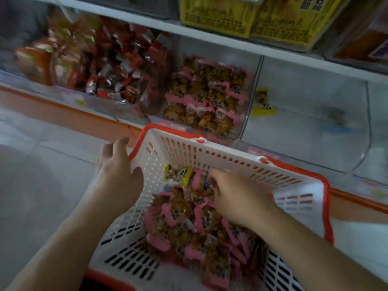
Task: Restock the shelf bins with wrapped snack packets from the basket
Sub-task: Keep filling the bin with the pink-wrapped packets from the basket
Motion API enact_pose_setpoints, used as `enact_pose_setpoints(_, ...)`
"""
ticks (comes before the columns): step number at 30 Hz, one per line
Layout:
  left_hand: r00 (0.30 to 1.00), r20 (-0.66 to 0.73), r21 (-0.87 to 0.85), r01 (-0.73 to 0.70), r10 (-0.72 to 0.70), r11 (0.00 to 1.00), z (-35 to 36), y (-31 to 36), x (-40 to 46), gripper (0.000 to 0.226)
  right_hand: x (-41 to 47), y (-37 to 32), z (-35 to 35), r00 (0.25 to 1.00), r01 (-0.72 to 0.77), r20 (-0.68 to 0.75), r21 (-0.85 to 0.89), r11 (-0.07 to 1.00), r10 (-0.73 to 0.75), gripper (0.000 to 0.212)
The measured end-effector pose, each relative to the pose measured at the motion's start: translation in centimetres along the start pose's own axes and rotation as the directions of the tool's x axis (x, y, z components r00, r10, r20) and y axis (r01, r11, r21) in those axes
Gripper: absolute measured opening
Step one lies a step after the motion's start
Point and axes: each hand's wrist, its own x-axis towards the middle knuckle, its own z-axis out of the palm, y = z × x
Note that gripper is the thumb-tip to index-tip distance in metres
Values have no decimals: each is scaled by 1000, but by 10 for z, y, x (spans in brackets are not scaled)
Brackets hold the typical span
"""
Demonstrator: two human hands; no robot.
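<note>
The left hand (117, 173) gripped the basket (220, 156) by its left rim. Inside the basket, the right hand (237, 196) curled onto the pink-edged packets (178, 217); whether it pinched one, I couldn't tell.

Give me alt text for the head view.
A person's right hand reaches into pink-wrapped packets in a white basket whose rim the left hand grips. Behind, a shelf bin holds matching packets.

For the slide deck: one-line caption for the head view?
Left hand steadies the basket; right hand reaches into the pink-wrapped packets, below a half-filled bin.
</note>
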Motion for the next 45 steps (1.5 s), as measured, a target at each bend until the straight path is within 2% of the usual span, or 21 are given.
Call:
enact_pose_setpoints(2, 986, 151, 85, 55, -68, 995, 6, -9, 3, 66, 9, 1, 29, 989, -15, 149, -23, 1000, 18, 40)
enact_pose_setpoints(3, 978, 199, 127, 46, -70, 991, 8, -11, 4, 61, 12, 2, 44, 982, 5, 190, -25, 1000, 0, 57)
enact_pose_setpoints(5, 981, 185, 151, 36, -64, 988, 10, -13, 8, 51, 17, -3, 70, 969, 64, 240, -22, 998, -57, 75)
enact_pose_setpoints(10, 952, 267, 57, 137, -147, 989, 3, -2, 14, 38, 23, -18, 128, 941, 234, 285, -152, 960, -184, 77)
enact_pose_setpoints(12, 944, 270, 62, 181, -191, 982, 1, 0, 17, 31, 20, -17, 140, 947, 261, 240, -195, 946, -212, 75)
enact_pose_setpoints(14, 934, 281, 70, 209, -220, 975, -1, 4, 17, 32, 18, -17, 137, 951, 272, 210, -229, 935, -225, 63)
enact_pose_setpoints(16, 932, 279, 49, 228, -232, 972, -3, 10, 14, 38, 18, -18, 127, 953, 254, 216, -185, 949, -213, 47)
enact_pose_setpoints(18, 947, 237, 53, 208, -215, 977, -6, 16, 12, 50, 17, -22, 110, 972, 190, 156, -81, 978, -176, 34)
enact_pose_setpoints(20, 993, 71, 23, 94, -96, 995, -9, 22, 9, 56, 18, -30, 90, 991, 95, 83, 95, 991, -103, 36)
enact_pose_setpoints(22, 996, -89, -99, -12, 4, 995, -14, 30, 5, 41, 20, -36, 70, 999, 45, 18, 244, 969, -51, 35)
enact_pose_setpoints(23, 995, -103, -185, -33, 14, 982, -15, 35, 4, 31, 20, -38, 60, 999, 51, -31, 308, 950, -44, 31)
enact_pose_setpoints(25, 1000, -13, -323, 9, -14, 946, -12, 43, 4, 18, 15, -41, 35, 994, 84, -105, 494, 865, -37, 28)
enact_pose_setpoints(27, 996, 82, -325, 51, -26, 944, -8, 48, 5, 26, 6, -37, 10, 977, 153, -208, 563, 812, -41, 29)
enact_pose_setpoints(29, 983, 180, -337, 98, -38, 936, -7, 55, 5, 38, -2, -27, -8, 937, 236, -347, 537, 810, -43, 26)
enact_pose_setpoints(31, 924, 379, -530, 261, -50, 807, -8, 61, 8, 40, -5, -15, -21, 876, 329, -476, 470, 819, -78, 24)
enact_pose_setpoints(33, 825, 563, -634, 398, 43, 663, -7, 66, 9, 33, -5, -5, -26, 794, 441, -582, 354, 824, -175, 24)
enact_pose_setpoints(34, 813, 567, -663, 356, 131, 658, -3, 67, 10, 26, -4, 0, -28, 759, 479, -614, 303, 824, -216, 22)
enact_pose_setpoints(36, 851, 458, -728, 193, 257, 658, 7, 69, 13, 19, -2, 9, -32, 741, 483, -632, 266, 834, -227, 25)
enact_pose_setpoints(40, 918, 245, -816, 22, 311, 578, 17, 82, 13, 35, -5, 15, -42, 782, 375, -620, 386, 843, -64, 50)
enact_pose_setpoints(42, 928, 175, -825, -44, 329, 563, 20, 87, 11, 36, -7, 17, -49, 797, 364, -604, 520, 773, 31, 47)
enact_pose_setpoints(45, 934, 103, -821, -113, 341, 559, 23, 89, 8, 35, -6, 16, -54, 872, 304, -478, 693, 653, 101, 33)
